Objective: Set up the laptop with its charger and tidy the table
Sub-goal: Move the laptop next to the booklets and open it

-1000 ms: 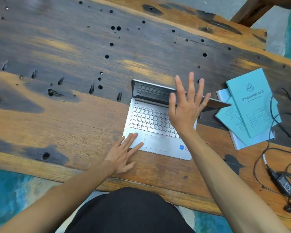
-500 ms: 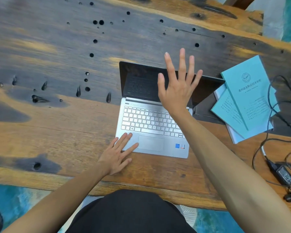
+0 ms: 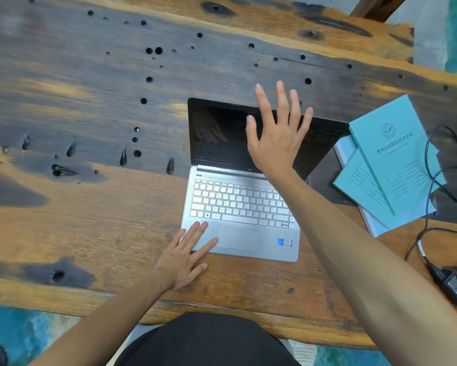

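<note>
A silver laptop [image 3: 238,207] lies open on the wooden table [image 3: 90,212], its dark screen tilted far back. My right hand [image 3: 277,136] is spread flat against the screen's upper right part, fingers apart and reaching past the lid's top edge. My left hand [image 3: 185,254] rests flat with its fingertips on the laptop's front left corner, beside the touchpad. The black charger brick [image 3: 454,286] lies at the right edge of the table, and its black cable [image 3: 433,165] loops up across the booklets. No cable is seen plugged into the laptop.
Teal booklets [image 3: 391,165] lie fanned over a white one just right of the screen, one corner touching the lid. The table's dark far half is pitted with holes. Its near edge runs right in front of my body. A wooden leg [image 3: 375,6] shows at top right.
The laptop lid has swung from nearly shut to wide open, pushed back by my right hand. My left hand has stayed on the front left corner.
</note>
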### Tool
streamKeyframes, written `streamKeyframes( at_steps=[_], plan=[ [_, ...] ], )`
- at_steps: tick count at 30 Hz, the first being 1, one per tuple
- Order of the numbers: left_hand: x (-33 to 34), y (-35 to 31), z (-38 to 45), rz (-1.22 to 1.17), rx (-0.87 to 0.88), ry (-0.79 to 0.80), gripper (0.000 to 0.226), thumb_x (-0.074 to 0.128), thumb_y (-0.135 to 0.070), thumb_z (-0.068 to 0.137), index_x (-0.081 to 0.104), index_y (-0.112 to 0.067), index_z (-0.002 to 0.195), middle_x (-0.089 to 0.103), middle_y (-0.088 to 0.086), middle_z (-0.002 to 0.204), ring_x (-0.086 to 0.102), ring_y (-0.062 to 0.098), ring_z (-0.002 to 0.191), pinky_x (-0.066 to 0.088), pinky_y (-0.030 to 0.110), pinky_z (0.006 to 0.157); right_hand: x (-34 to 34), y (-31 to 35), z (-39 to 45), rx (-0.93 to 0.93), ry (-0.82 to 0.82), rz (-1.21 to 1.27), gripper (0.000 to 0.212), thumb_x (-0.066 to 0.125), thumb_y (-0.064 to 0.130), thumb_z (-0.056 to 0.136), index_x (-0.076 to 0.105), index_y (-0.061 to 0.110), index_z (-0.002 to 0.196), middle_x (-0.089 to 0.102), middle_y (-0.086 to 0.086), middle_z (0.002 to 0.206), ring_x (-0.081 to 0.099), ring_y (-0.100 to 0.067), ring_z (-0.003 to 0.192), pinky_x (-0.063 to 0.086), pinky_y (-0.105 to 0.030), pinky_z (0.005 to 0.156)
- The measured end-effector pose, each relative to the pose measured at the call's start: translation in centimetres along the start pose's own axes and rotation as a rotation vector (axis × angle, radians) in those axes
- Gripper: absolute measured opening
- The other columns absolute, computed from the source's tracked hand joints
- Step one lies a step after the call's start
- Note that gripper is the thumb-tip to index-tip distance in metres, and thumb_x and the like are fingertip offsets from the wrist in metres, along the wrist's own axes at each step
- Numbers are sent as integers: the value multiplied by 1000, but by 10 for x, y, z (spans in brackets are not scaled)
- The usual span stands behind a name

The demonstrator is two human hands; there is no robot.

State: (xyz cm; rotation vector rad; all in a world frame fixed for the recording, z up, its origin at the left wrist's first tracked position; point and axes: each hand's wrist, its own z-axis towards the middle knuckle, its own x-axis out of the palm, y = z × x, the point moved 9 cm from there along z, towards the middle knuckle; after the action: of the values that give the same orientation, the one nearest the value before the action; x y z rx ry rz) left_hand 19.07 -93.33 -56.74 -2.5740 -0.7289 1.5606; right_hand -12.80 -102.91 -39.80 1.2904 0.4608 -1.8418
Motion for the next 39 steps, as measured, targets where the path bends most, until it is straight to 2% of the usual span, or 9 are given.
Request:
streamKeyframes(
  at_steps=[6,12,18,20,24,29,35,39],
  plan=[
    [0,-1,-1,11,2,16,66,18,-58,103,-9,-34,159,-16,14,166,-14,35,153,5,56,123,-9,2,-7,7,11,2,51,43,49,100,44,38,150,40,-1,160,37,-26,146,16,-56,120],
    [-7,-5,-6,35,5,23,67,12,-58,102,-20,-35,156,-27,14,163,-25,32,151,-2,51,124,-22,2,-10,4,112,50,49,40,48,102,43,38,151,37,2,162,29,-24,151,14,-56,121],
    [-20,-10,-14,-31,-48,6,69,13,-61,99,-30,-42,150,-36,7,161,-30,27,149,-1,48,125,-51,-1,-28,-5,154,75,51,41,47,102,42,36,152,28,-1,166,20,-27,154,17,-52,122],
    [-32,-7,-16,-136,-102,-40,69,17,-62,99,-28,-46,150,-36,2,161,-30,25,150,-1,48,125,-62,-5,-42,-3,170,68,53,41,49,102,39,37,153,24,-1,167,16,-26,155,15,-50,123],
    [-75,3,-20,-300,-154,-220,69,27,-63,99,-10,-48,155,-26,-6,165,-24,21,152,2,51,124,-83,-22,-87,24,217,11,60,41,56,100,28,40,157,14,2,170,6,-24,157,10,-49,124],
    [-131,-4,-12,-293,-75,-384,70,28,-66,96,2,-45,158,-15,-7,168,-19,22,154,-2,51,121,-103,-44,-159,131,314,-112,68,35,68,98,17,44,158,2,4,171,0,-24,157,8,-50,124],
    [-156,-32,-4,-191,-51,-387,71,23,-69,95,-1,-44,158,-17,-6,167,-20,24,154,-5,51,121,-137,-67,-245,326,326,-102,72,35,72,95,25,40,158,12,1,170,7,-27,157,18,-54,122],
    [-157,-59,-9,-150,26,-371,70,23,-70,95,-1,-48,157,-17,-8,167,-20,24,154,-3,52,122,-161,-87,-296,458,333,-78,73,32,74,94,18,44,159,5,5,171,1,-24,157,15,-53,123]
  ],
)
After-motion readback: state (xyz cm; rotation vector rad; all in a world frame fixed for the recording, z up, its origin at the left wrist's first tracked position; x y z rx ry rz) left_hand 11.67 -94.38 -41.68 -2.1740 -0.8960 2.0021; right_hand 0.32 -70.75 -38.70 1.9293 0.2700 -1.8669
